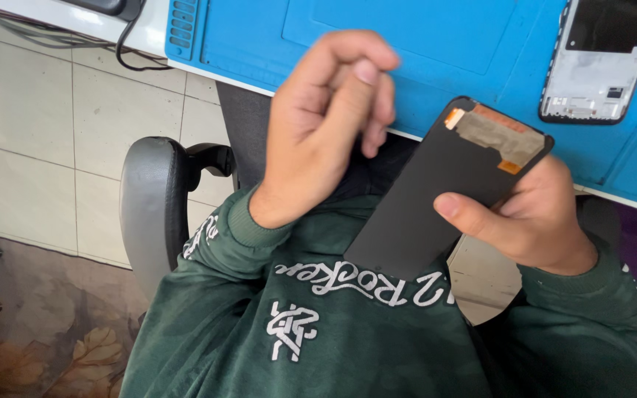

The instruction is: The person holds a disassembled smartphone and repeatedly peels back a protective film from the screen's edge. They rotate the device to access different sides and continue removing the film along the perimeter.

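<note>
While right hand (536,221) grips one black screen panel (436,195), left hand (329,121) loosely clenched, empty, one phone frame (602,63)

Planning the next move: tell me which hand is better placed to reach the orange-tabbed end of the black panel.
Left, probably: the left hand holds nothing visible, fingers pinched, beside the black panel; the right hand grips it.

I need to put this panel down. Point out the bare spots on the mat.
The blue mat is bare across its middle, between its ridged left edge and the phone frame at its right. The near edge is crowded: left hand and the right hand holding the black panel.
</note>
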